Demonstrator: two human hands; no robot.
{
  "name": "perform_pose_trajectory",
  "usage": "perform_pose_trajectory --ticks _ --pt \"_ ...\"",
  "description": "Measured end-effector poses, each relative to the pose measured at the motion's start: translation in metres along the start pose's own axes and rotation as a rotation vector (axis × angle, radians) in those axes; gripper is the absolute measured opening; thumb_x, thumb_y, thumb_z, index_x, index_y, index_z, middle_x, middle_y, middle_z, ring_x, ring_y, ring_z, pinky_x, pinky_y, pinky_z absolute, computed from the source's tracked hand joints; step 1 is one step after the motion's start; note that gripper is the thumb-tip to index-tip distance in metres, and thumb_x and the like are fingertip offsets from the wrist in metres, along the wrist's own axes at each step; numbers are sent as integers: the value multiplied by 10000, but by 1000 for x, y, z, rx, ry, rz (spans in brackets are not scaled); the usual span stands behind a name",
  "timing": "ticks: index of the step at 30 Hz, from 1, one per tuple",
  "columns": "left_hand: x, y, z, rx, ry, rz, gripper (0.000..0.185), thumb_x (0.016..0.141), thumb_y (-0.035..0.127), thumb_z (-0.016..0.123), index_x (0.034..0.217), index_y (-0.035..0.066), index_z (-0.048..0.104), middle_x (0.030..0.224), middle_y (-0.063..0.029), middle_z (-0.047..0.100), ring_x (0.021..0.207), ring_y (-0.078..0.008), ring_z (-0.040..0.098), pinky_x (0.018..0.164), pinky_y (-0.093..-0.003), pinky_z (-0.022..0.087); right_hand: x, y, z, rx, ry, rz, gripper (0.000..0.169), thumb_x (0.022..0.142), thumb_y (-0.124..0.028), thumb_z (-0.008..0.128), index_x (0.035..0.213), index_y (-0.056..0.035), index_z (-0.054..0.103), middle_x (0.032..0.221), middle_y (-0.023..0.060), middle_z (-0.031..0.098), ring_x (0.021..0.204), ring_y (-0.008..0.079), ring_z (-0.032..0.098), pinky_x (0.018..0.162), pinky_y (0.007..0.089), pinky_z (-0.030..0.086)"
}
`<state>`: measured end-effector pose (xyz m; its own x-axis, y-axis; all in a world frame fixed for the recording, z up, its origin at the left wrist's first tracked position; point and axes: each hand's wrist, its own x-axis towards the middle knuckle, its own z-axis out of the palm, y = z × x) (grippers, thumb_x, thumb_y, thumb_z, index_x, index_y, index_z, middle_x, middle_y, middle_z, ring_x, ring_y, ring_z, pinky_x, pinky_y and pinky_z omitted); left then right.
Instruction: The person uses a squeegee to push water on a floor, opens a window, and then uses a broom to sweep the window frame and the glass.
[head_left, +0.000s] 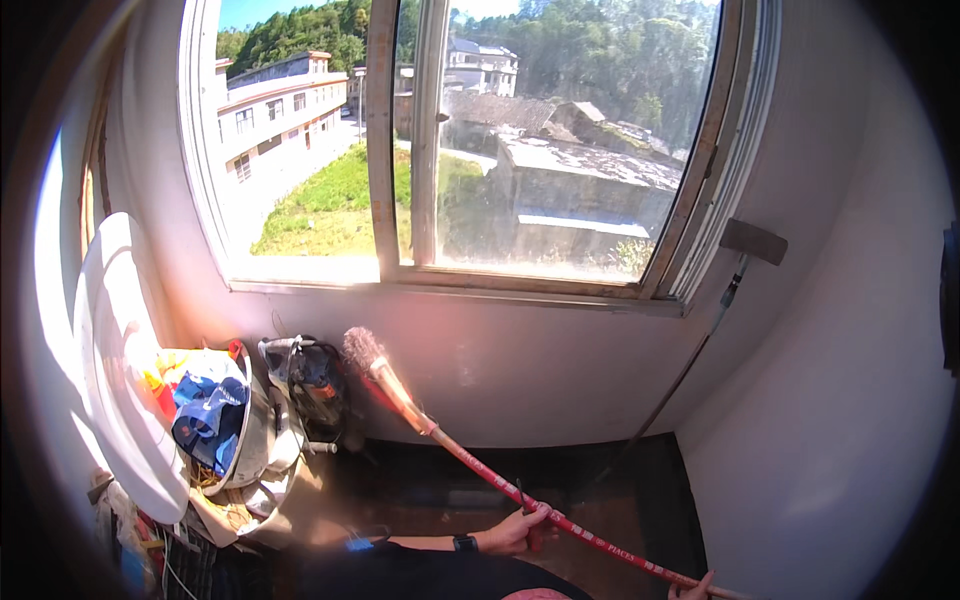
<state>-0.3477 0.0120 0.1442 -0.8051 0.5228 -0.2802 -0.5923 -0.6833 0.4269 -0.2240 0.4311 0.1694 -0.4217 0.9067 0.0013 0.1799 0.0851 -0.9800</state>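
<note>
A long pole (484, 470) wrapped in red, printed tape runs slantwise across the view, from the lower right up towards the window wall. A bristle brush (365, 349) with a wooden handle (397, 390) is fastened to its far end. My left hand (516, 531), a watch on its wrist, grips the pole near the middle. A small tool (520, 491) with a dark, thin tip sticks up beside that hand; its kind is unclear. At the lower right edge my right hand (694, 588), partly cut off, is closed around the pole's near part.
A sliding window (551, 276) fills the wall ahead. A flat-headed long-handled tool (754, 241) leans in the right corner. At left stand a white oval panel (112, 360), a bucket (253, 442) of cloths and bags, a cardboard box (217, 529) and a dark machine (315, 386).
</note>
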Motion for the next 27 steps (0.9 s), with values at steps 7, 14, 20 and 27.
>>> perform_pose_trajectory --ticks 7,14,20,27 --pt "-59 96 111 527 112 466 142 930 194 488 968 57 491 907 -89 625 684 -147 583 591 -264 492 -35 -26 -7 -1031 233 -543 481 840 -349 549 1196 -31 494 1063 188 559 938 368 539 904 481 381" --pt "-70 162 220 787 -90 738 145 923 176 500 970 40 514 774 -73 587 506 -84 438 434 -206 320 -58 107 49 -172 -605 -625 317 861 -274 539 1108 -77 554 877 178 584 798 315 549 697 435 444" --pt "-21 211 385 974 -392 775 195 929 257 483 976 69 507 772 -58 591 507 -73 477 399 -189 298 -139 125 104 124 -634 -542 209 849 -248 617 991 -98 584 655 56 481 554 156 402 514 350 353" --pt "19 203 473 1138 -587 925 487 936 318 481 1302 10 392 1111 -111 567 817 -124 586 573 -216 453 -99 -66 161 118 -519 -534 230 833 -227 610 759 -15 559 567 106 518 509 211 497 513 357 420"
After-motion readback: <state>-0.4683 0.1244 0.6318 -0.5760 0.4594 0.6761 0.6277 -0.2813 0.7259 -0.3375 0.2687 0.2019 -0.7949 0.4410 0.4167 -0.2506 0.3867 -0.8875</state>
